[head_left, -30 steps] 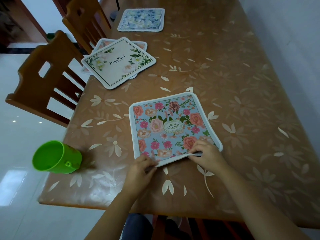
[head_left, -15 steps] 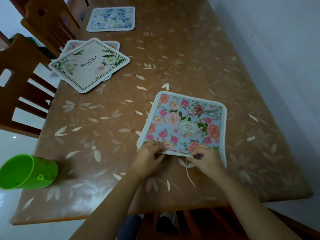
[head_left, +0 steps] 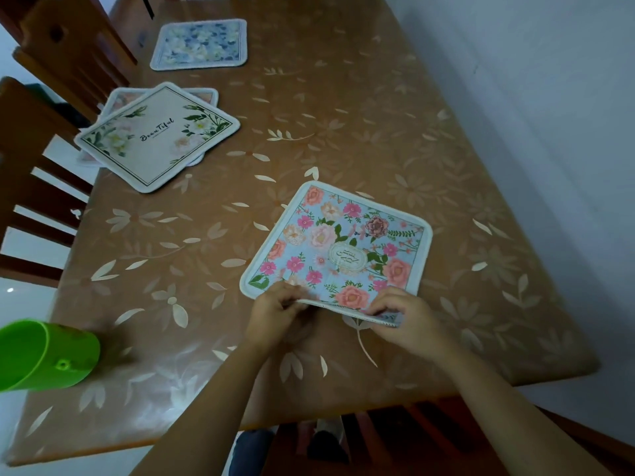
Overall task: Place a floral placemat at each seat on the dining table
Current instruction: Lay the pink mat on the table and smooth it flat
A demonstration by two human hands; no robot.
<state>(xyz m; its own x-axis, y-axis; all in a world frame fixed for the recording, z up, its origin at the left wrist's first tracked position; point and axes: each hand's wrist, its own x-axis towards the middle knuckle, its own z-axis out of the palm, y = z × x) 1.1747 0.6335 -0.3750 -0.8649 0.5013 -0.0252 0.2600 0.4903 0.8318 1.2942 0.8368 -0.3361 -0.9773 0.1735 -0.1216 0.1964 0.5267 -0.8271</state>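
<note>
The near placemat (head_left: pixel 338 250) lies on the counter (head_left: pixel 343 115) close to the near edge, right of the middle and askew to the edges. The left grip (head_left: pixel 275 314) and right grip (head_left: pixel 407 317) pinch its near edge, which is raised off the counter. A cup (head_left: pixel 44 355) sits by the near left corner. At the left edge a top placemat (head_left: pixel 158 135) overlaps a lower placemat (head_left: pixel 120 97). Behind these, towards the far left corner, lies the far placemat (head_left: pixel 199 42). The near chair (head_left: pixel 31 201) and the far chair (head_left: pixel 75 46) stand left of the counter. A wall (head_left: pixel 549 97) runs along its right.
</note>
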